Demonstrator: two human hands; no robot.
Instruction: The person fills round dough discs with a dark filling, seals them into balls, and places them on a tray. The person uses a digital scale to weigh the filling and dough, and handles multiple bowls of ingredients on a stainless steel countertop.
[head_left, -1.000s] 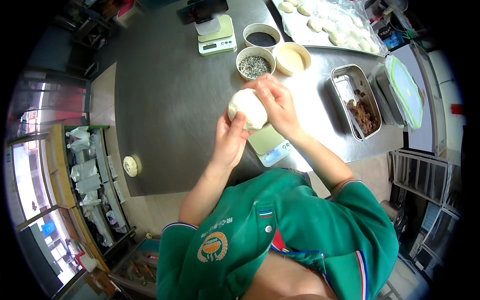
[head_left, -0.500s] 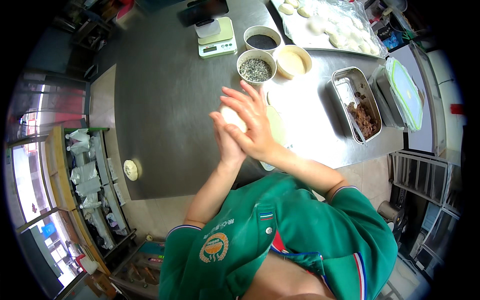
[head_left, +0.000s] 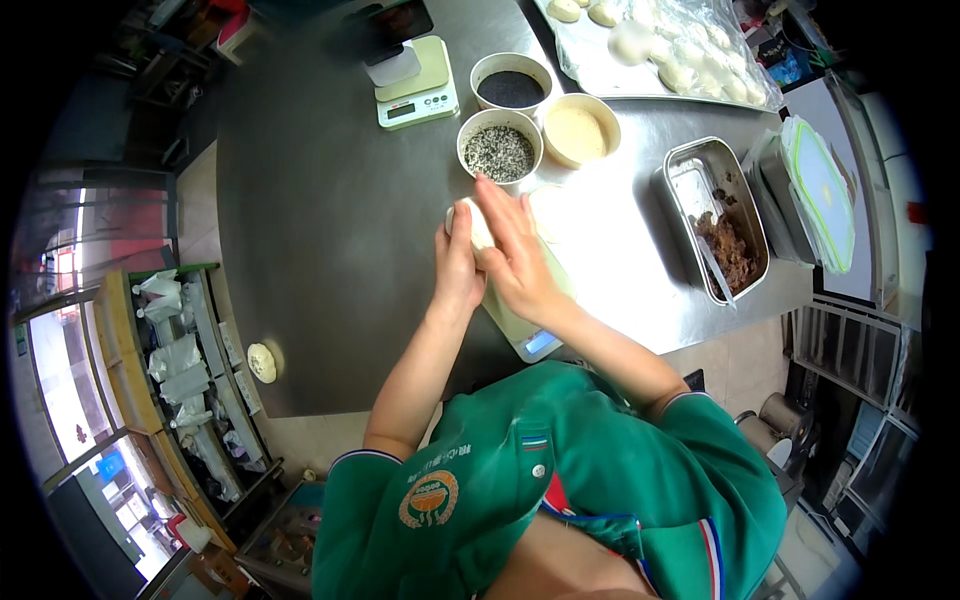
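A white dough ball (head_left: 480, 232) is pressed between my two palms, above the steel table. My left hand (head_left: 457, 262) cups it from the left, its thumb and fingers bent up around the side. Against the right side lies my right hand (head_left: 517, 262), its fingers long and close together, pointing away from me. Part of the ball shows between the hands; the rest is covered. Beneath my right wrist sits a pale green kitchen scale (head_left: 536, 335). Just beyond my fingertips stands a tub of mixed black and white seeds (head_left: 500, 152).
Nearby are a tub of black seeds (head_left: 511, 86), a tub of pale seeds (head_left: 577, 132) and another scale (head_left: 418, 82). Right of them, a steel pan (head_left: 682, 170) holds brown filling and a spatula. A plastic-covered tray of dough pieces (head_left: 665, 50) is far right; one dough piece (head_left: 262, 363) lies left.
My right hand's fingers have come closer together and straightened along the ball. The hands have turned around the dough, and more of the scale beneath shows. The whole view has shifted slightly.
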